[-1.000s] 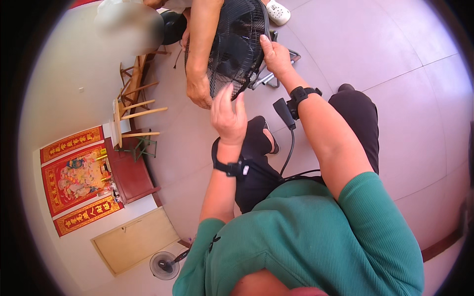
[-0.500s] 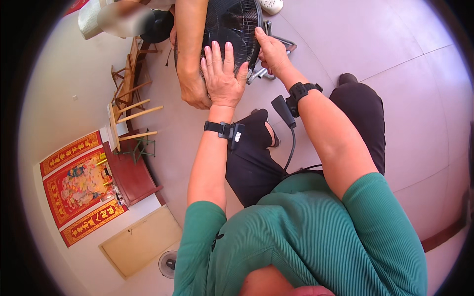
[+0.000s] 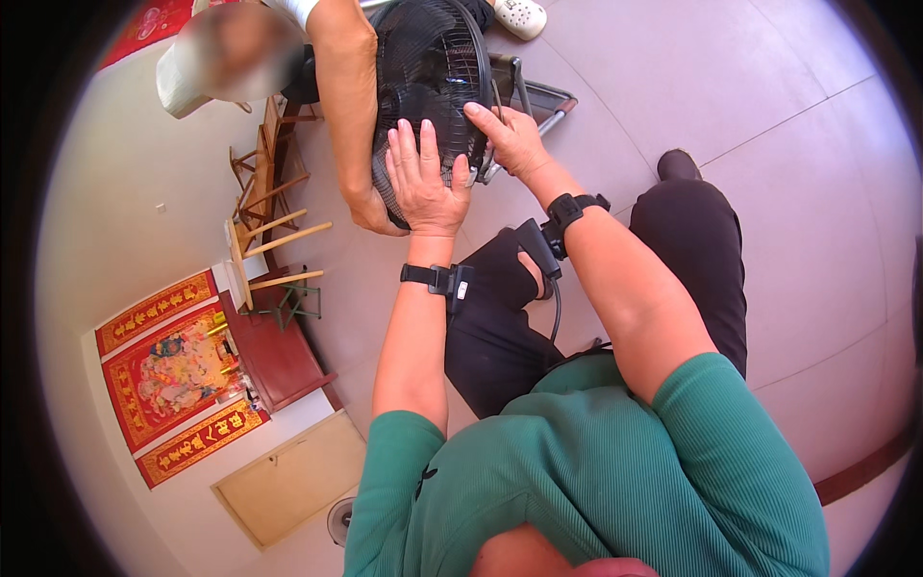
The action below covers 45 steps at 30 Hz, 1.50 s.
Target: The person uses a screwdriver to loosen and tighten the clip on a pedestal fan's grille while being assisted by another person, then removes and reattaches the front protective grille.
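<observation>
A black fan head with a wire guard is at the top middle, held between another person and me. My left hand lies open against the near part of the guard, its fingers straight and pointing away from me. On the right rim of the guard, my right hand is closed, thumb on top and fingers curled under the edge. The other person's hand supports the guard's left lower edge, just beside my left hand. Black straps with small devices circle both my wrists.
Behind the fan is a metal-legged folding stool, near a white clog. Wooden stools and benches line the left wall. A red cabinet stands below red wall hangings, near a pale door. A cable hangs by my right forearm.
Both my hands and the fan have come nearer to me, and my right hand has shifted a little left. The other person's head and arm show more fully.
</observation>
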Available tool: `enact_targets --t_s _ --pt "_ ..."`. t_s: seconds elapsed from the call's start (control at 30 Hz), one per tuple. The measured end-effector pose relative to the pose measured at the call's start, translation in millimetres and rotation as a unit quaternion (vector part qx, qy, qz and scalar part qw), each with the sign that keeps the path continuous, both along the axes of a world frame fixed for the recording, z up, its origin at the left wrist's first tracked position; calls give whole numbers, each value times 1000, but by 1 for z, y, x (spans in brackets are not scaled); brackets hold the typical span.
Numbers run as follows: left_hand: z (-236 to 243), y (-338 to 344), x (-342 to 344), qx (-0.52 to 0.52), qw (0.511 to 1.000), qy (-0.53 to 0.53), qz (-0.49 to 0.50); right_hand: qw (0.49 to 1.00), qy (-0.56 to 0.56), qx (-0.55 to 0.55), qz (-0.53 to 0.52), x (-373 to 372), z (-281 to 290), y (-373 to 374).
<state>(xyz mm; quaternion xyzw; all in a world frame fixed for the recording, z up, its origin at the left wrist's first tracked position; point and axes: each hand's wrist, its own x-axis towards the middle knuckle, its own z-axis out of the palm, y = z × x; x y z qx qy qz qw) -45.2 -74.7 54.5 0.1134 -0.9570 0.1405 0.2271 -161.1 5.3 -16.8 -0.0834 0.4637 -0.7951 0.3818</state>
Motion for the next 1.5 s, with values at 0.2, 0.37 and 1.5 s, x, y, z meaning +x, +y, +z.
enact_targets --t_s 0.2,0.37,1.5 --pt "14 4 -16 67 998 -17 -5 999 22 15 -34 -7 -2 -3" --pt "20 12 -29 81 993 -71 51 998 -10 -10 -58 -6 4 5" --pt "8 12 -14 26 999 -7 37 969 162 83 -165 0 10 -9"
